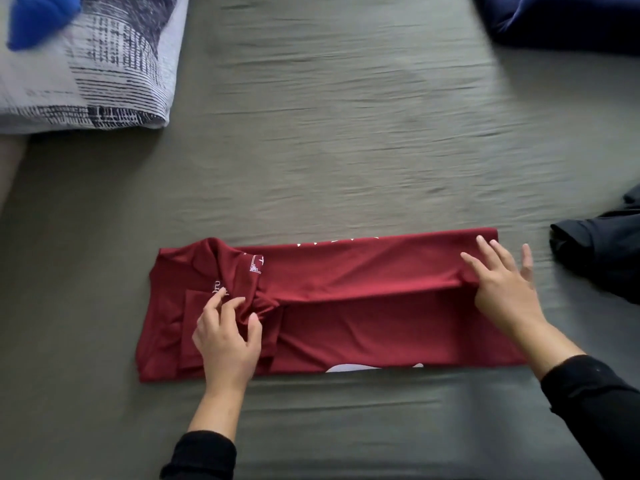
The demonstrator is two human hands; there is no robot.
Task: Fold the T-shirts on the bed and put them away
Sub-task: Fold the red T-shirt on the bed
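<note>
Two hands on smooth maroon T-shirt [346, 306], oblong fold

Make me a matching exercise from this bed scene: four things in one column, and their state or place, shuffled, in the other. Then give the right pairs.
Column 1:
1. left hand
2. right hand
3. red T-shirt
4. patterned pillow

Column 2:
A. lies in a long folded band on the grey sheet
B. fingers straight, flat on the cloth's end
C. sits at the far left of the bed
D. pinches bunched fabric near the collar

Pairs: 1-D, 2-B, 3-A, 4-C
</note>
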